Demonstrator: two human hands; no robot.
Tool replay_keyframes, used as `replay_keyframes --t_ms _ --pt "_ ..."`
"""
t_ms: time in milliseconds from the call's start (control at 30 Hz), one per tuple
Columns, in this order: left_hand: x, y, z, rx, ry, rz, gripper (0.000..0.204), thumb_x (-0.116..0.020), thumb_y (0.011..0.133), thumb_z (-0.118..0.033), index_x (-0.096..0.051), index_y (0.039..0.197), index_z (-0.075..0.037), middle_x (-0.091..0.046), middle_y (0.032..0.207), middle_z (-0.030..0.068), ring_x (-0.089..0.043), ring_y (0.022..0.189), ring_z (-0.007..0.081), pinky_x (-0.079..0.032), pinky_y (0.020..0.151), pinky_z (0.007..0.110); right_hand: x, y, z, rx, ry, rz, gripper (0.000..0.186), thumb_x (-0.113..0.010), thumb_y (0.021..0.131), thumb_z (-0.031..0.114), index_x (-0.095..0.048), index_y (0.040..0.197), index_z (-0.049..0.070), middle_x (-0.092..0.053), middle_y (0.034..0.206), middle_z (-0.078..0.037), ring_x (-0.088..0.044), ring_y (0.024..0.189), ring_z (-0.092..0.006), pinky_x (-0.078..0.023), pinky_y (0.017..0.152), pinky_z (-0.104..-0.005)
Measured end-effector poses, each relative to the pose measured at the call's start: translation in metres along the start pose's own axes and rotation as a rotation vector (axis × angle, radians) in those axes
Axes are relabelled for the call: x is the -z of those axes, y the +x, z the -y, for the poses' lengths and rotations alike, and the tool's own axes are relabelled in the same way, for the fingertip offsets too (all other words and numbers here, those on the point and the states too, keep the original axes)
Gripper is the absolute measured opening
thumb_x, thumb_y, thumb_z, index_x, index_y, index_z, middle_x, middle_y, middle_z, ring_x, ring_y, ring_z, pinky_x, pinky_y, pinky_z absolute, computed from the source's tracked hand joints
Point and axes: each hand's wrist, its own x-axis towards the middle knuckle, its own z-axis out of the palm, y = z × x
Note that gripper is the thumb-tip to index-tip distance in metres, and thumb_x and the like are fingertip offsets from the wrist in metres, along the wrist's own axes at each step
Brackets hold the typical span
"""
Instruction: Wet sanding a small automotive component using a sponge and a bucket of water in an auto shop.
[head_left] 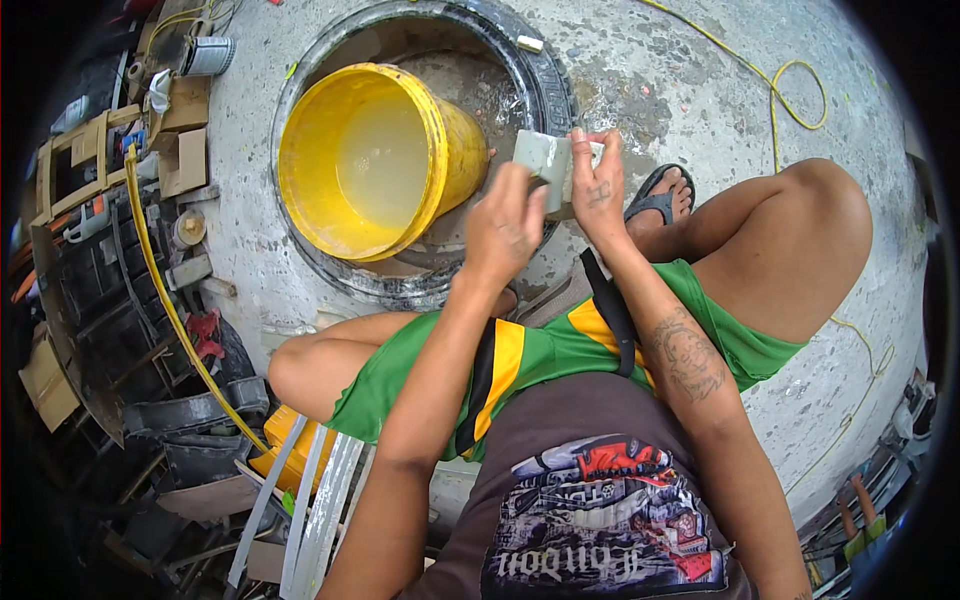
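My right hand [600, 190] pinches a flat grey rectangular block [542, 157] between thumb and fingers, just past the right side of a yellow bucket. My left hand [503, 222] is against the block's near left side, its fingers curled and slightly blurred. Something small and dark shows at those fingers, but I cannot make out what it is. The yellow bucket [452, 170] leans with its mouth toward the left and holds cloudy, pale liquid [385, 165]. It sits inside a black tyre [555, 95] lying flat on the floor.
A small pale piece [530, 43] rests on the tyre's far rim. A yellow cable [775, 95] loops across the stained concrete floor [690, 110] at the right. Cardboard boxes [185, 160], a can [208, 56] and dark parts crowd the left. Metal strips [325, 490] lie by my left knee.
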Motion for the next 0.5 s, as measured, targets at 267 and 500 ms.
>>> replay_keyframes --t_ms 267,500 --pt "-0.011 0.011 0.001 -0.041 0.099 0.084 0.018 -0.064 0.095 -0.008 -0.053 0.108 -0.003 -0.062 0.102 0.0244 -0.064 0.081 0.0493 -0.05 0.063 0.054 -0.002 -0.001 -0.002 0.023 0.023 -0.033 0.039 -0.058 0.106 0.035 -0.053 0.107 -0.004 -0.061 0.102 -0.03 -0.061 0.101 -0.0443 -0.045 0.092 -0.0496" --pt "-0.015 -0.005 0.002 -0.087 0.021 0.025 0.016 -0.064 0.095 -0.009 -0.052 0.103 -0.003 -0.06 0.097 0.0224 -0.063 0.073 0.0472 -0.051 0.061 0.055 0.001 -0.001 -0.004 -0.01 -0.015 -0.028 0.04 -0.059 0.105 0.036 -0.054 0.107 -0.004 -0.062 0.103 -0.029 -0.059 0.103 -0.0451 -0.045 0.093 -0.0507"
